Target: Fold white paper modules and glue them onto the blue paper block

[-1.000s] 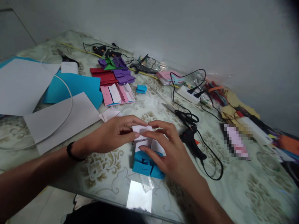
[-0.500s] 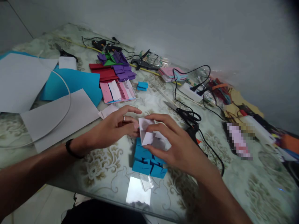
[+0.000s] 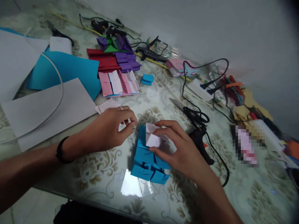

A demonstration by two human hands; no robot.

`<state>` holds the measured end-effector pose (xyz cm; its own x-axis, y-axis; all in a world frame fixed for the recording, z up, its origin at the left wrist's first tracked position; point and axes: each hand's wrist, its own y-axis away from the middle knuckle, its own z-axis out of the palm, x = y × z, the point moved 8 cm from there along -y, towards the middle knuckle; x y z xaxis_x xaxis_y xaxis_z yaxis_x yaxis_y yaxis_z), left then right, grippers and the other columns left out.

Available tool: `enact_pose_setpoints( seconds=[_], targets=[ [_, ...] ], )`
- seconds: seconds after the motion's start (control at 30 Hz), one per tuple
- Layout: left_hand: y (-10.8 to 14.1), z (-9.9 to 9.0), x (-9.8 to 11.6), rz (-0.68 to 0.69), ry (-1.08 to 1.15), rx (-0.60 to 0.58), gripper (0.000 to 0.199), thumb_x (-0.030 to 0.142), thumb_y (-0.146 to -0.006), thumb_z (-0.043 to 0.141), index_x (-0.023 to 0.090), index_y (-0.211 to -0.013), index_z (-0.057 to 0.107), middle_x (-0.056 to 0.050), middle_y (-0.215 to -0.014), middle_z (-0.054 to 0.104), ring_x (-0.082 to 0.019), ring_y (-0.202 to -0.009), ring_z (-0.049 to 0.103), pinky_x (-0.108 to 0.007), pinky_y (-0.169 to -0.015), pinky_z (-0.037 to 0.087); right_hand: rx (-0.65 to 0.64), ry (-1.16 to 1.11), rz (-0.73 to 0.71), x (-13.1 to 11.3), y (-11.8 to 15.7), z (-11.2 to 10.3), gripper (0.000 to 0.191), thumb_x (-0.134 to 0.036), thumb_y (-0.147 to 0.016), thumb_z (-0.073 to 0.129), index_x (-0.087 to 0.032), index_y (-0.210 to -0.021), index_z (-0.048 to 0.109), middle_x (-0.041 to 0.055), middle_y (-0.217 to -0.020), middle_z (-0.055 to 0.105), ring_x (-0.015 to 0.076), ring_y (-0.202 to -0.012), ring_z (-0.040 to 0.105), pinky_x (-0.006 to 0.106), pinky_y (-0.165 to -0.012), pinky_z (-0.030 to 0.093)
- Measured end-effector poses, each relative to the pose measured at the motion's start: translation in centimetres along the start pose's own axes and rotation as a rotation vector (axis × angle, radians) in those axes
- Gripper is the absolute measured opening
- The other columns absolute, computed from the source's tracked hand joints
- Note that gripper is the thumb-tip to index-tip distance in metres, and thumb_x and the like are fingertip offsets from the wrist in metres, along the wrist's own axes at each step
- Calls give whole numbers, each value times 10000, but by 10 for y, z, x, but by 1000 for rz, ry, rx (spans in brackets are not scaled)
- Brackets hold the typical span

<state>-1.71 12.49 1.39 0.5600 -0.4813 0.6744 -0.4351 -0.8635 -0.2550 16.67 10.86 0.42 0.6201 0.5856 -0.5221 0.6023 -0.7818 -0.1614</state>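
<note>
Between the thumb and fingers of my right hand [image 3: 173, 141] is a small folded white paper piece [image 3: 154, 140]. It is over the upper part of a blue folded paper block [image 3: 146, 160]; whether the two touch is hard to tell. My left hand [image 3: 114, 126] is just left of the block, thumb and fingertips pinched together. Anything between those fingertips is too small to make out. A folded pale paper piece [image 3: 107, 105] lies behind my left hand.
Scissors [image 3: 193, 113] and a black glue gun [image 3: 201, 143] with its cord lie right of my right hand. Behind are pink and white folded papers [image 3: 119, 83], red paper [image 3: 102, 59] and a power strip [image 3: 199, 88]. Large sheets [image 3: 51, 109] and a white cable lie left.
My left hand has drawn away from the white paper piece, and its fingers have come together. My right hand has lowered the piece toward the blue block. The view has shifted.
</note>
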Motion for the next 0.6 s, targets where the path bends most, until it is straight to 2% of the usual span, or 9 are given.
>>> enact_pose_setpoints(
  seconds=[0.33,0.6],
  targets=[
    [3,15,4,91,-8,-122,208,156,-987,532,174,-921,728,-63,-979,758,-213,-935,709,-334,-845,519,16,-7,-10,1,0,9,294,-245,-907,787,-245,-1154,628,133,-1314,587,311,-1236,625,485,-1035,562],
    [5,24,3,71,-85,-193,199,171,-977,563,159,-907,749,-77,-927,762,-246,-923,719,-366,-843,538,15,13,-8,1,2,12,291,-279,-923,781,-250,-1166,623,138,-1329,580,308,-1240,619,487,-1035,558]
  ],
)
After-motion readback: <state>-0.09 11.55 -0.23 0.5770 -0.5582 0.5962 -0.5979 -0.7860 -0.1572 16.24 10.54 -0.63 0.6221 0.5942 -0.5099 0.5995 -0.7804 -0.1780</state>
